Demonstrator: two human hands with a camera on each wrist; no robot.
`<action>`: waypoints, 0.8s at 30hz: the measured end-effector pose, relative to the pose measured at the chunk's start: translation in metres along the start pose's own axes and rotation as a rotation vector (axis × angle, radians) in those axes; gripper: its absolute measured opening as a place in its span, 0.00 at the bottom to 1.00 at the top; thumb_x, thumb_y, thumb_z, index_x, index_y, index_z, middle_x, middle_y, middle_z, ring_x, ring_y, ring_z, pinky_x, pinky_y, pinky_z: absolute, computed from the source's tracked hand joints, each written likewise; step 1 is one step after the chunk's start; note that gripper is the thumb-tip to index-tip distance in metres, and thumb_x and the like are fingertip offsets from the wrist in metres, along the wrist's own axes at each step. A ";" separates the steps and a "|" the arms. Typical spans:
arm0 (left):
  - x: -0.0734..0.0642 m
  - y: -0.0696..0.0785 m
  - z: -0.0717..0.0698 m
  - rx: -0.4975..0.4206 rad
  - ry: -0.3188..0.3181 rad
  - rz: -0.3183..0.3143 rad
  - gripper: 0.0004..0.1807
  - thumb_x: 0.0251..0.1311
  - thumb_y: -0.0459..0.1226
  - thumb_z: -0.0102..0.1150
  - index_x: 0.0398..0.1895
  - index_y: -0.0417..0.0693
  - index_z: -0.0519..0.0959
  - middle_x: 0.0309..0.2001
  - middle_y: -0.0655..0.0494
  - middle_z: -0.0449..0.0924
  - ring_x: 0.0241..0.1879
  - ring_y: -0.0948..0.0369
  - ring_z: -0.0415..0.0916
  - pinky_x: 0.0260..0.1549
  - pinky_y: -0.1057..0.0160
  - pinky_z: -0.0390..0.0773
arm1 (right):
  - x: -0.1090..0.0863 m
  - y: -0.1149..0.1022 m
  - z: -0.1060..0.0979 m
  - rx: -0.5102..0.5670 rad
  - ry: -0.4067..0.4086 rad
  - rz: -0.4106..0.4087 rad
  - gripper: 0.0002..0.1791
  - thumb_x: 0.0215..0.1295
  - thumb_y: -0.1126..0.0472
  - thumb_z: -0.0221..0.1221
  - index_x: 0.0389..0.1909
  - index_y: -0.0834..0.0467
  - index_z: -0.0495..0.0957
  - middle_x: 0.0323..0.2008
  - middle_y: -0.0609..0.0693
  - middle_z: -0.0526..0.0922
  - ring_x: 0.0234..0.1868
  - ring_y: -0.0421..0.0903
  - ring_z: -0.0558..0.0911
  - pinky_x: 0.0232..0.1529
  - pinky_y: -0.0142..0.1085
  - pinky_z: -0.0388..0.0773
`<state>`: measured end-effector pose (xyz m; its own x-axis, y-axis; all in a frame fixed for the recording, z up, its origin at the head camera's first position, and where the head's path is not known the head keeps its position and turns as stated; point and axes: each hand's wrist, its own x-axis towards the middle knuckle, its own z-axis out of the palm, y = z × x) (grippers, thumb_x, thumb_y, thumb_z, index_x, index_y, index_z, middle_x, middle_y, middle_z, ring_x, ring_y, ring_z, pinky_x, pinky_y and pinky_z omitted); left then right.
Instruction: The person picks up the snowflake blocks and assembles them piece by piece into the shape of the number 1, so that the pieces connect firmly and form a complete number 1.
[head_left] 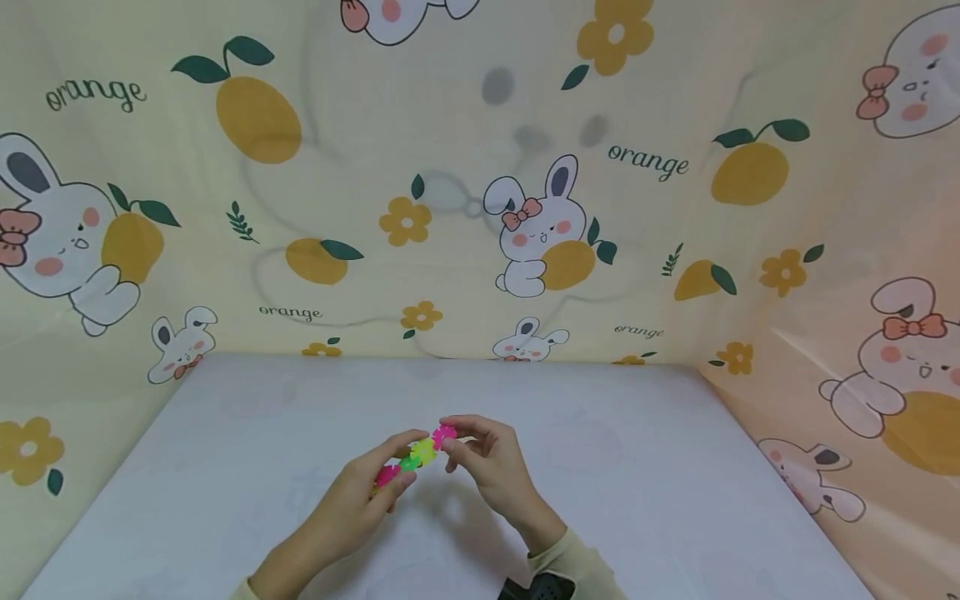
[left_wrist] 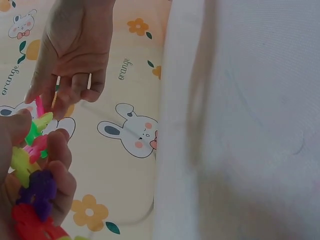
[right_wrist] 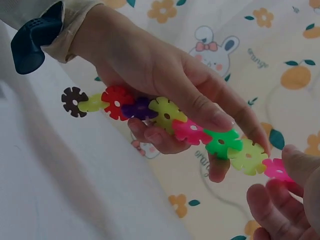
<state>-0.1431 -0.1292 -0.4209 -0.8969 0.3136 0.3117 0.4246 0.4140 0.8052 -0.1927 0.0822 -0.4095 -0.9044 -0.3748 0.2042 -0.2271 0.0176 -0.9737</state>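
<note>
A chain of notched plastic snowflake discs slants between the two hands. My left hand grips it along the middle, with the thumb in front and fingers behind. My right hand pinches the pink end disc between thumb and fingertips. That disc meets a yellow disc, followed by a green disc. Toward the other end, a purple disc, a red disc and a dark brown disc stick out past the left palm.
A white table lies under the hands, which are held above it. Behind and beside it hangs a cream cloth printed with rabbits and oranges. A dark wrist device sits at the right sleeve.
</note>
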 end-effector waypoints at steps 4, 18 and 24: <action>0.000 -0.001 0.001 -0.006 0.003 0.005 0.25 0.72 0.38 0.58 0.69 0.60 0.69 0.52 0.42 0.81 0.21 0.73 0.71 0.24 0.69 0.77 | 0.000 0.001 0.000 0.027 -0.005 -0.018 0.16 0.69 0.69 0.61 0.55 0.70 0.78 0.51 0.69 0.82 0.31 0.36 0.85 0.46 0.30 0.83; 0.000 -0.004 0.002 -0.022 0.004 0.045 0.24 0.72 0.37 0.56 0.69 0.57 0.70 0.49 0.42 0.81 0.19 0.71 0.70 0.20 0.69 0.75 | 0.001 0.007 0.002 0.067 -0.023 -0.006 0.17 0.71 0.64 0.61 0.53 0.72 0.77 0.45 0.71 0.85 0.28 0.37 0.84 0.46 0.32 0.84; 0.001 -0.005 0.001 -0.074 0.029 0.062 0.23 0.72 0.34 0.56 0.67 0.57 0.72 0.43 0.47 0.80 0.17 0.66 0.71 0.17 0.70 0.72 | -0.001 0.006 0.003 0.112 -0.029 -0.021 0.20 0.71 0.64 0.61 0.55 0.75 0.76 0.47 0.77 0.82 0.28 0.36 0.84 0.45 0.31 0.84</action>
<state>-0.1461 -0.1301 -0.4253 -0.8729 0.3114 0.3756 0.4700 0.3301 0.8186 -0.1927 0.0801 -0.4162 -0.8884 -0.4011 0.2236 -0.2030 -0.0937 -0.9747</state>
